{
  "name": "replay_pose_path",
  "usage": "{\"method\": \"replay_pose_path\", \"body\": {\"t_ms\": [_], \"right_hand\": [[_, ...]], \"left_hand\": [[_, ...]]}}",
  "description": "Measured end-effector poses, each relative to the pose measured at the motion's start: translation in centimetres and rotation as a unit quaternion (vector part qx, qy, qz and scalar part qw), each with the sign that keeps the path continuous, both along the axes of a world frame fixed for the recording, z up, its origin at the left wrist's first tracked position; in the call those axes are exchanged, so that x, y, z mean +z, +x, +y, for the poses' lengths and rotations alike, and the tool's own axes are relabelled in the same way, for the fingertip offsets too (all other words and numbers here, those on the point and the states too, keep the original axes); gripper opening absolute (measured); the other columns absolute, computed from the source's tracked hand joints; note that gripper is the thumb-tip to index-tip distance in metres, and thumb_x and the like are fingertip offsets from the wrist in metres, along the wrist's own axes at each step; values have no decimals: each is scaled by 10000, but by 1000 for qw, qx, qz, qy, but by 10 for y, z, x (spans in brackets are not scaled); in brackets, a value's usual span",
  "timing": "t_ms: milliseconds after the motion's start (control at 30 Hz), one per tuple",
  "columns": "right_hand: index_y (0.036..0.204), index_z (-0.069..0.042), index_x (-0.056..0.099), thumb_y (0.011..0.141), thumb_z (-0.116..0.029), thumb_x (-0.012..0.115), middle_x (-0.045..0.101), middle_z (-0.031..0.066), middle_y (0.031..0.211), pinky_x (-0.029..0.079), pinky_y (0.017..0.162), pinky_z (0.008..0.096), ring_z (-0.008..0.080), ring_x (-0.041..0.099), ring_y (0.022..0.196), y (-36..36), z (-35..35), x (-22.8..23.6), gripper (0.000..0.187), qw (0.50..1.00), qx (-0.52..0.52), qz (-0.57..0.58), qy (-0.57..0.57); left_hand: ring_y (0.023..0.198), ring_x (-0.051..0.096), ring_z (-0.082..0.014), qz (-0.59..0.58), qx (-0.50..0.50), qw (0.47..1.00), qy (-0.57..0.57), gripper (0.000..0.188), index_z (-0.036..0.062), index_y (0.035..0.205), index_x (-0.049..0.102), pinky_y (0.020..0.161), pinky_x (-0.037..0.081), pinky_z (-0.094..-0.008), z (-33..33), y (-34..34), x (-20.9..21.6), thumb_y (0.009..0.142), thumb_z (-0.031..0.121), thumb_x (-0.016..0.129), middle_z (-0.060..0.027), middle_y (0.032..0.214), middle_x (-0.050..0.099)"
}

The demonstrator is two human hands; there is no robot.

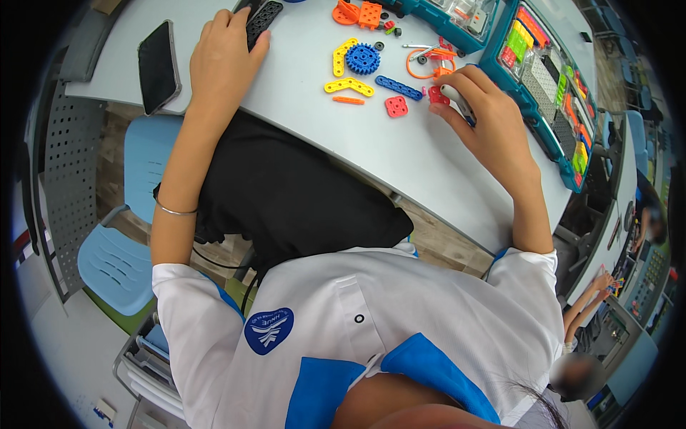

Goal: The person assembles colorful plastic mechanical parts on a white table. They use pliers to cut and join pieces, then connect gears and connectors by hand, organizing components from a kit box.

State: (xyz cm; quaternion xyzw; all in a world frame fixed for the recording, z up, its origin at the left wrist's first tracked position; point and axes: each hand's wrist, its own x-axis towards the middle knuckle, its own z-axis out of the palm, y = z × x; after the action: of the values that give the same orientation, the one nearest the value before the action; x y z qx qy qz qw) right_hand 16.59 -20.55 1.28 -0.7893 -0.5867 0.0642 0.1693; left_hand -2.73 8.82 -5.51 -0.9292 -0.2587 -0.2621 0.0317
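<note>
My left hand (227, 61) is at the far left of the table, thumb and fingers around a black perforated building piece (266, 20). The fingertips are partly hidden. My right hand (489, 118) is closed around a pale, round-ended stick-like tool (454, 94), its far end hidden by the palm. A red block (438, 96) lies against its fingertips. Nearby are a blue perforated beam (399, 88), a red square plate (396, 107), a blue gear (363, 58), two yellow angled beams (349, 87) and an orange strip (349, 101).
A dark-screened phone (158, 68) lies left of my left hand. A teal case (536, 104) of colourful parts borders the right side. Orange pieces (369, 16) sit at the back. Blue chairs (118, 268) stand at left; another person's hands (604, 282) show at far right.
</note>
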Motion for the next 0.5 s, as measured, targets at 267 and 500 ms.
{"method": "replay_pose_path", "body": {"t_ms": [267, 500], "right_hand": [[1107, -52, 699, 813, -143, 824, 661, 90, 1052, 524, 729, 328, 250, 655, 848, -5, 8, 8, 333, 971, 89, 111, 191], [1150, -63, 687, 814, -154, 826, 657, 104, 988, 520, 756, 313, 253, 656, 871, -15, 14, 3, 375, 959, 88, 115, 242]], "left_hand": [[1015, 646, -132, -17, -341, 608, -716, 436, 24, 1331, 634, 845, 535, -308, -89, 32, 49, 1005, 313, 647, -77, 1162, 694], [888, 644, -128, -55, -333, 662, -669, 353, -9, 1212, 687, 777, 551, -280, -106, 42, 42, 925, 188, 748, -79, 1064, 670]]}}
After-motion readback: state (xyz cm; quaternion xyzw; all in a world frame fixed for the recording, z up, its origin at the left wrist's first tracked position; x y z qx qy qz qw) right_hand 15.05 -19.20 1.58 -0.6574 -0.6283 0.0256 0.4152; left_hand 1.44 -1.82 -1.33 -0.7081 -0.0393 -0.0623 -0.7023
